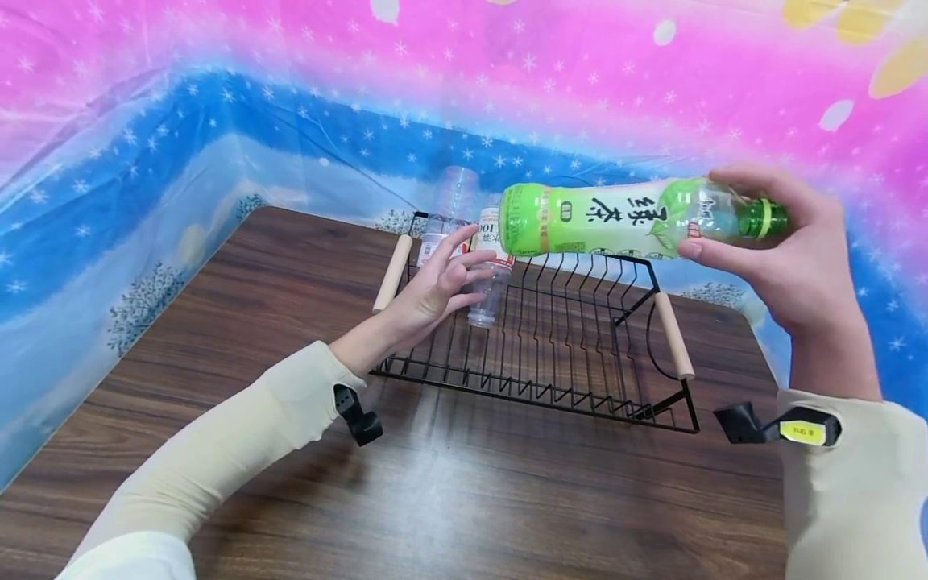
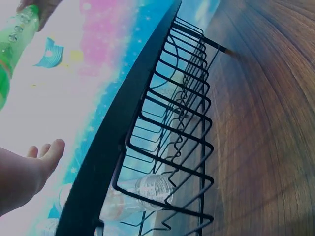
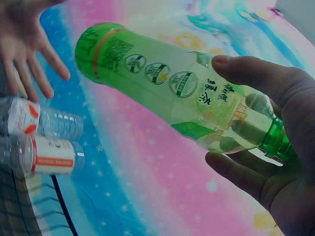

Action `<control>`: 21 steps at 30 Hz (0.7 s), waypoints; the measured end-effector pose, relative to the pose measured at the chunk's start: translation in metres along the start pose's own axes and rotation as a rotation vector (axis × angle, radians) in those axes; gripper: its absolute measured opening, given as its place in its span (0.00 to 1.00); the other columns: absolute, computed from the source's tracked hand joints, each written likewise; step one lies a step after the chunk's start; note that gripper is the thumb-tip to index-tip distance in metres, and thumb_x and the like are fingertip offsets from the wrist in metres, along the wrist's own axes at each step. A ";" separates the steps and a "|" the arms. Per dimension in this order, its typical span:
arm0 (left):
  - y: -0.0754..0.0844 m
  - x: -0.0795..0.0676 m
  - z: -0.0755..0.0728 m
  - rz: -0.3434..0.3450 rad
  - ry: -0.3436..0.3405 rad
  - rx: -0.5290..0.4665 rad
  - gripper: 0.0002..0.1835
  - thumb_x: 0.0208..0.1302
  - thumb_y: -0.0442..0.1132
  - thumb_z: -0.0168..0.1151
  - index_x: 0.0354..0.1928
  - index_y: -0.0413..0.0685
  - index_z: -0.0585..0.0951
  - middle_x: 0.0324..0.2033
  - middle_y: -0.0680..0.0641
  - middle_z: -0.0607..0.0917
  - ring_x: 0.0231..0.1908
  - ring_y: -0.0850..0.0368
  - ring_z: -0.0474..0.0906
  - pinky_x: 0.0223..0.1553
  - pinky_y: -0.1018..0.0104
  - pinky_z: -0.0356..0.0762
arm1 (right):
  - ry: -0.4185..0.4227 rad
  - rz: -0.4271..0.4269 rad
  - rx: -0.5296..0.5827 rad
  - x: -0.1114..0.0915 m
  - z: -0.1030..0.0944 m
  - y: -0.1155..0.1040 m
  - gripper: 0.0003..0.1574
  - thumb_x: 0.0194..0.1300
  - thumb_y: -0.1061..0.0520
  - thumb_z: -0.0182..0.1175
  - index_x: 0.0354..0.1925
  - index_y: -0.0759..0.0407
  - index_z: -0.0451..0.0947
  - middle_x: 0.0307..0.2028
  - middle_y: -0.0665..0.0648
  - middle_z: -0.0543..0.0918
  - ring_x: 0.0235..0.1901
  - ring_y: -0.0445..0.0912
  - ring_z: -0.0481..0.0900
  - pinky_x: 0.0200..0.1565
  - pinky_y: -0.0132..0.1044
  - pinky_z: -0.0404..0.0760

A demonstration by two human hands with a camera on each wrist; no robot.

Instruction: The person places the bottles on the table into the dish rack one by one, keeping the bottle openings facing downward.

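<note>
A green tea bottle [image 1: 594, 217] with a green neck ring lies sideways in the air, its neck end in my right hand [image 1: 805, 250]. In the right wrist view the thumb and fingers grip that bottle [image 3: 167, 83] from both sides. My left hand [image 1: 435, 294] is spread above the left end of a black wire dish rack [image 1: 565, 338], fingers apart, holding nothing. Two clear plastic bottles stand in the rack behind it: one with a red-and-white label [image 3: 49, 155], the other bottle [image 3: 47, 118] beside it. The left hand partly covers them in the head view.
The rack has wooden handles, one on the left [image 1: 394, 272] and one on the right [image 1: 674, 335]. It rests on a dark wooden table [image 1: 435, 483]. A pink and blue patterned cloth [image 1: 406, 105] hangs behind the table and along its sides.
</note>
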State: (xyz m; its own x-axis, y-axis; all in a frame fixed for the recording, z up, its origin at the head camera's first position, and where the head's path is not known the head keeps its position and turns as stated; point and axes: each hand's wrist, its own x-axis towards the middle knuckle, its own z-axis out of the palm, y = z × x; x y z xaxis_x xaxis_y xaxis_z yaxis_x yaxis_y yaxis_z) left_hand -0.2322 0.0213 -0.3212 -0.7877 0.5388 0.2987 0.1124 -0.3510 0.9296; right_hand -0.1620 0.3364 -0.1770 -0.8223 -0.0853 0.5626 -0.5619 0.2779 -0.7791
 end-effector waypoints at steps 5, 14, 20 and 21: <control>0.000 0.004 0.006 0.005 -0.014 -0.013 0.73 0.32 0.79 0.66 0.75 0.51 0.42 0.68 0.36 0.61 0.67 0.42 0.61 0.66 0.44 0.61 | 0.080 -0.001 0.322 -0.013 0.001 0.018 0.37 0.45 0.87 0.59 0.57 0.74 0.73 0.49 0.67 0.74 0.40 0.50 0.82 0.39 0.34 0.83; 0.001 0.012 0.020 0.025 -0.025 -0.024 0.72 0.32 0.75 0.70 0.75 0.51 0.43 0.68 0.37 0.61 0.67 0.42 0.61 0.64 0.47 0.65 | 0.143 0.079 0.636 -0.035 0.008 0.047 0.31 0.55 0.84 0.54 0.58 0.74 0.70 0.46 0.65 0.80 0.38 0.50 0.84 0.37 0.38 0.84; 0.002 0.019 0.034 0.045 0.002 -0.014 0.70 0.32 0.69 0.75 0.75 0.53 0.46 0.68 0.39 0.64 0.67 0.42 0.62 0.64 0.48 0.65 | 0.204 0.159 0.674 -0.052 0.022 0.066 0.27 0.60 0.79 0.54 0.58 0.71 0.71 0.48 0.64 0.78 0.40 0.50 0.83 0.39 0.38 0.83; 0.002 0.020 0.036 0.048 0.011 -0.013 0.68 0.35 0.66 0.76 0.75 0.53 0.47 0.67 0.39 0.64 0.66 0.43 0.63 0.64 0.49 0.65 | 0.218 0.176 0.663 -0.055 0.025 0.069 0.27 0.61 0.78 0.54 0.58 0.70 0.71 0.49 0.63 0.77 0.40 0.49 0.82 0.38 0.38 0.84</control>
State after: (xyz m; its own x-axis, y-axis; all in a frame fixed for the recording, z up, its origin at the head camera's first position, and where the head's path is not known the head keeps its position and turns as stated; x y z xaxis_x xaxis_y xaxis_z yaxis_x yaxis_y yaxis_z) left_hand -0.2254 0.0590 -0.3056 -0.7882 0.5130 0.3401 0.1418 -0.3864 0.9114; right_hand -0.1574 0.3364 -0.2688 -0.9078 0.1199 0.4019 -0.4163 -0.3752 -0.8282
